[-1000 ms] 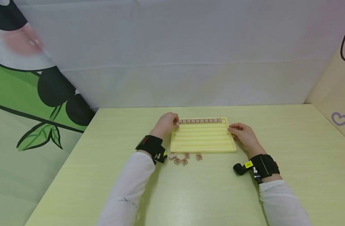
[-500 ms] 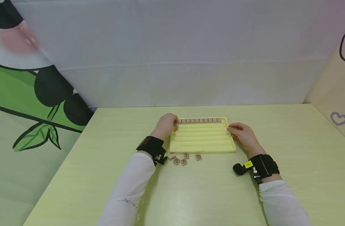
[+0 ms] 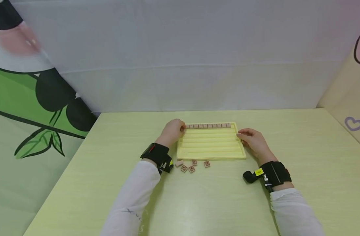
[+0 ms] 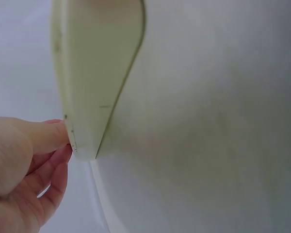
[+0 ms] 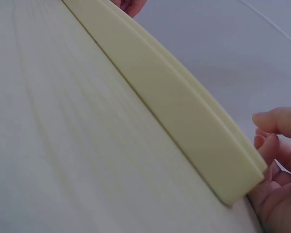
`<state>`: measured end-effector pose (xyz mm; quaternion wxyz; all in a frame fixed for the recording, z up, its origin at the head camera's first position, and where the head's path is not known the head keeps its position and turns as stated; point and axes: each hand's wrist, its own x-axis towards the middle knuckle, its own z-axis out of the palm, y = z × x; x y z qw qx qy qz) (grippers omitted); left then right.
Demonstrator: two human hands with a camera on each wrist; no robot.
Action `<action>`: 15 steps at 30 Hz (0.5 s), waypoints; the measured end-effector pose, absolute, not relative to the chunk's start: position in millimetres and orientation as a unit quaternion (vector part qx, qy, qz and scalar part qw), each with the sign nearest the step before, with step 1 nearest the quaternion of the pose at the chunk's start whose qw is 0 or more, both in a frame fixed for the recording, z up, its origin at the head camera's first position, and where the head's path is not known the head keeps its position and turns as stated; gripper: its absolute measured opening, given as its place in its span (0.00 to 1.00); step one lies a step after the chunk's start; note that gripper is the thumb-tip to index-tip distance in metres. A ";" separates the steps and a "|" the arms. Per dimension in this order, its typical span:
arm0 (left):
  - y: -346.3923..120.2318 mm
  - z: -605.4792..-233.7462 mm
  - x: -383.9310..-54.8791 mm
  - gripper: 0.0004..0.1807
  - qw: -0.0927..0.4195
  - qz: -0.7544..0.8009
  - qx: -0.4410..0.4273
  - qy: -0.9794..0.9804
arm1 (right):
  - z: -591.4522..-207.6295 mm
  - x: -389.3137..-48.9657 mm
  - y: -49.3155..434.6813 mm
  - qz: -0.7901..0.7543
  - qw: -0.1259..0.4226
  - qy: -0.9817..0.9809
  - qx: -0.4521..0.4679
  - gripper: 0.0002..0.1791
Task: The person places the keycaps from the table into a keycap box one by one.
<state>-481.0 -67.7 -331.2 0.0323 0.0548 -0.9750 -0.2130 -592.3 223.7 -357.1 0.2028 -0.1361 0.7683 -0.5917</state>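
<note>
A pale yellow tray (image 3: 211,140) with several grooves lies on the table. Its far groove holds a row of small square letter tiles (image 3: 209,126). My left hand (image 3: 172,131) is at the row's left end, fingers curled in by the tray's far left corner. In the left wrist view, the left thumb (image 4: 46,136) meets the tray's edge; what the fingertips hold there I cannot tell. My right hand (image 3: 255,142) is at the tray's right edge. In the right wrist view, its fingers (image 5: 269,148) touch the tray's end, loosely bent, with the thumb raised above them.
Several loose tiles (image 3: 191,169) lie in front of the tray's near left edge; one tile (image 3: 207,164) sits a little apart, to their right. Behind the table (image 3: 212,203) hangs a white cloth (image 3: 197,65). Both wrists wear black camera straps.
My left hand shifts slightly toward me at the left end of the tile row. The right hand and the loose tiles stay put.
</note>
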 end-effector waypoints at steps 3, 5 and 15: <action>-67.7 -330.8 -480.2 0.10 0.030 -0.208 0.061 -0.976 | -356.8 -592.2 223.3 -0.588 0.204 0.771 -0.136 0.13; -67.6 -330.3 -479.9 0.10 0.033 -0.208 0.061 -0.976 | -356.3 -592.2 223.2 -0.585 0.203 0.774 -0.135 0.14; -67.7 -329.4 -482.4 0.09 0.035 -0.206 0.058 -0.976 | -355.8 -592.5 222.9 -0.586 0.204 0.772 -0.139 0.15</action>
